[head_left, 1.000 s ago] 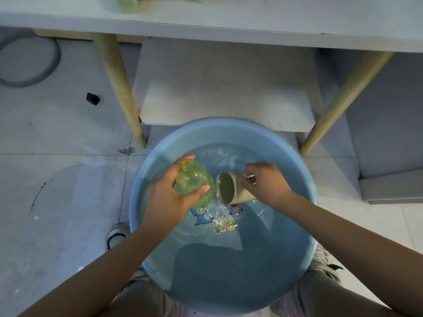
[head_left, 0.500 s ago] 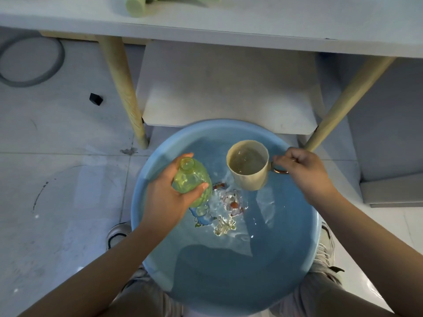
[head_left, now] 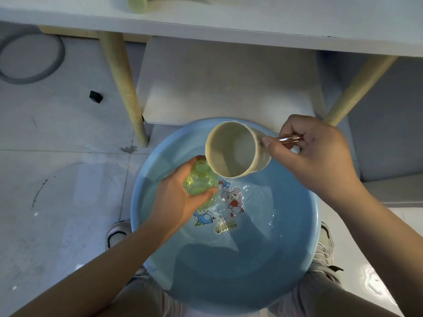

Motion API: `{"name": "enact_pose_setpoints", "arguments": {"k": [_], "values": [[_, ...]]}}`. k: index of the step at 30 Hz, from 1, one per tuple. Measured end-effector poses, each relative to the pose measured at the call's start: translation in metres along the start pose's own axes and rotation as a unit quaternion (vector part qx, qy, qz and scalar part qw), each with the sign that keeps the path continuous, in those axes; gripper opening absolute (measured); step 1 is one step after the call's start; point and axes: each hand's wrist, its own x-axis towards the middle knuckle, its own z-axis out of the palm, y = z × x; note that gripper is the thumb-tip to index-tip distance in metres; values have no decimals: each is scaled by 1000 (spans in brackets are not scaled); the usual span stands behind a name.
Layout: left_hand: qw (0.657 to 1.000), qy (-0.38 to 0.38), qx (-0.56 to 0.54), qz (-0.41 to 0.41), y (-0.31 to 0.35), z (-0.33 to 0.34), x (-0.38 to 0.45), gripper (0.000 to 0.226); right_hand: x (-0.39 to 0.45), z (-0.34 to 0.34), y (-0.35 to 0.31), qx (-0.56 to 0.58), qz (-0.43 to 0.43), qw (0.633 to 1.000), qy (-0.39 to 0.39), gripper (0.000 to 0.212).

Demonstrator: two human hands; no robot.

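Since the earlier frame my right hand has carried the cream mug leftward and tipped it. Then it stood upright near the far right edge of the blue basin. Now it leans over with its open mouth turned up and left, above the far half of the basin. My fingers are curled tight round its copper-coloured handle, and my thumb lies against the mug's side. A little pale water shows low inside the mug. Its lower lip sits just beside the bottle's mouth; I cannot tell whether they touch.

My left hand has hardly shifted. It grips the green plastic bottle round its body, thumb across the front, neck pointing up, over the left part of the basin. The bottle's base is hidden behind my hand, so I cannot tell whether it reaches the water.

Shallow water ripples over the cartoon stickers on the basin's bottom. The basin stands on the floor between my knees. Beyond its far edge stands a white table on wooden legs, with a low shelf beneath. A pale green cup lies at the table's near edge. On the floor to the left lie a grey hose loop and a small black block.
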Motion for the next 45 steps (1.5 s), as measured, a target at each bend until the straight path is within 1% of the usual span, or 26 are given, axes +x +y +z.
{"name": "enact_pose_setpoints", "arguments": {"k": [4, 7, 10, 16, 21, 29, 39, 45], "values": [[1000, -5, 5, 0, 2, 1, -1, 62, -1, 8, -4, -64, -121, 990, 47, 27], [1000, -9, 10, 3, 3, 2, 0, 63, 0, 11, -5, -90, -179, 978, 61, 29], [1000, -11, 16, 3, 4, 2, 0, 64, 1, 11, -5, -108, -214, 969, 65, 30], [999, -3, 33, -1, 8, 4, 1, 60, 3, 11, -6, -121, -250, 958, 73, 29], [1000, -1, 23, -10, 8, 4, 0, 66, 4, 11, -7, -133, -276, 949, 78, 27], [1000, 0, 24, -5, 3, 5, 1, 68, 4, 11, -5, -152, -288, 942, 84, 27], [1000, 2, 30, 7, 4, 5, 1, 67, 5, 9, -9, -143, -311, 935, 90, 26], [1000, 2, 27, -2, 4, 5, 2, 66, 5, 9, -10, -146, -328, 929, 86, 25]]}}
